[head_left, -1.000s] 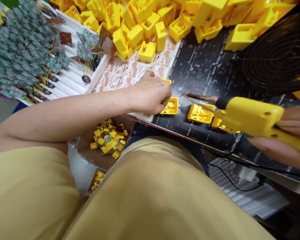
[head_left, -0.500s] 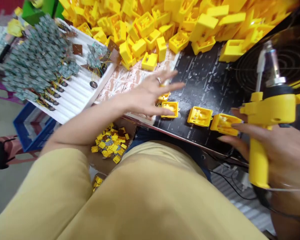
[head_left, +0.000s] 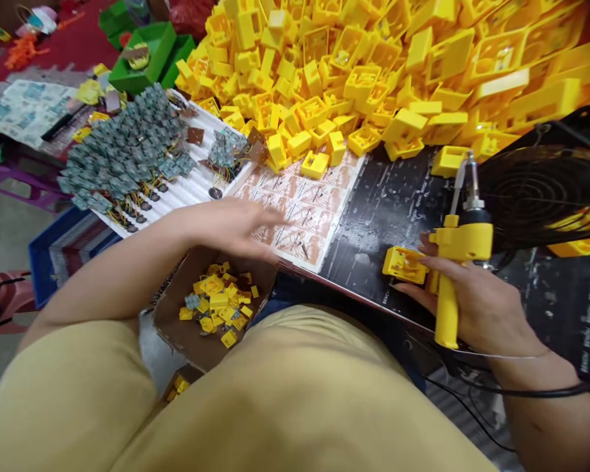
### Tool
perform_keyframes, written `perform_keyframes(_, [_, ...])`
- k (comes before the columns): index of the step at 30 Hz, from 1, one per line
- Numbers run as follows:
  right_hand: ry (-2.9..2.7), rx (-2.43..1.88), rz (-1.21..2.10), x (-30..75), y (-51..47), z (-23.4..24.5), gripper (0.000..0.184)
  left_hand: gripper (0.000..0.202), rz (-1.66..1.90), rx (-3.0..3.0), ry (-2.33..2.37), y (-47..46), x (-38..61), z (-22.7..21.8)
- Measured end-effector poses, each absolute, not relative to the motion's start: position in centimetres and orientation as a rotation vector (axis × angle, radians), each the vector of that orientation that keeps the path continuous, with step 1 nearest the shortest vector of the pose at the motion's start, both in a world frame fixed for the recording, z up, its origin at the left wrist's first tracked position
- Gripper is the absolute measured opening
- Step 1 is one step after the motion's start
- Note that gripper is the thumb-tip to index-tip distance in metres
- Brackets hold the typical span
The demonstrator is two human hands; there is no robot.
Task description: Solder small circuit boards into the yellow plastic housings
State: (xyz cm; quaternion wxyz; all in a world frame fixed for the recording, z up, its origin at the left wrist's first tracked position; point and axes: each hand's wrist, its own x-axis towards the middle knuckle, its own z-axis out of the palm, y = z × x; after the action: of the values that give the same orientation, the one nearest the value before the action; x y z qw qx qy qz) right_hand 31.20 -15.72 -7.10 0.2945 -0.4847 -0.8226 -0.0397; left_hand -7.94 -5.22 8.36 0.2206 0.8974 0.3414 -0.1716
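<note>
Black work mat point(head_left: 386, 203) beside heaped yellow plastic housings point(head_left: 299, 72), right hand point(head_left: 482, 301) closed around a yellow soldering gun point(head_left: 459, 241) with its metal tip point(head_left: 472, 180) held upright, clear of a lone housing point(head_left: 404, 265) close by, left hand point(head_left: 231, 226) open and spread over printed paper sheets point(head_left: 309, 229).

Electronics assembly workshop indicated, yellow plastic housings point(head_left: 295, 85) heaped in bulk, wired circuit boards point(head_left: 128, 147) massed on a ribbed white tray point(head_left: 196, 187), yellow soldering gun point(head_left: 459, 242) seen over a black bench mat point(head_left: 378, 223), small parts collected in a cardboard box point(head_left: 177, 328)
</note>
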Motion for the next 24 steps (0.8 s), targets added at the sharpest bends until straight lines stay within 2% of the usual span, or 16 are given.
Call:
perform_keyframes(3, [-2.196,-1.221,-0.178,29.3,-15.1,-6.4,0.04,0.068,0.086,2.601,1.422,0.2,-2.0,3.2])
perform_keyframes(6, [-2.154,-1.234,-0.239,27.6,-14.6,-5.6,0.042,0.069,0.371,2.524,1.602,4.7,3.3,-2.0])
perform_keyframes(10, [-2.126,-1.223,-0.271,26.9,-14.1,-5.1,0.049,0.057,0.301,2.706,1.429,5.1,5.1,-3.4])
perform_keyframes(14, [-2.111,-1.196,-0.22,27.5,-14.3,-5.1,0.044,0.055,-0.065,3.047,0.751,0.5,2.2,-1.0])
perform_keyframes(16, [-2.091,-1.196,-0.199,27.6,-14.5,-5.1,0.044,0.055,-0.104,3.106,0.512,-2.0,0.9,0.0])
perform_keyframes(18, [-2.077,-1.194,-0.18,27.6,-14.7,-5.1,0.047,0.06,-0.023,3.093,0.577,-3.9,0.2,0.3])
perform_keyframes(21, [-2.078,-1.198,-0.176,27.5,-14.7,-5.1,0.05,0.096,0.069,2.951,0.842,-4.9,0.5,0.0])
perform_keyframes(22, [-2.086,-1.199,-0.181,27.5,-14.6,-5.1,0.051,0.098,0.06,2.899,0.893,-4.9,0.9,-0.1])
perform_keyframes(24, [-2.113,-1.201,-0.197,27.4,-14.5,-5.0,0.05,0.085,0.002,2.836,0.948,-5.0,1.8,-0.3])
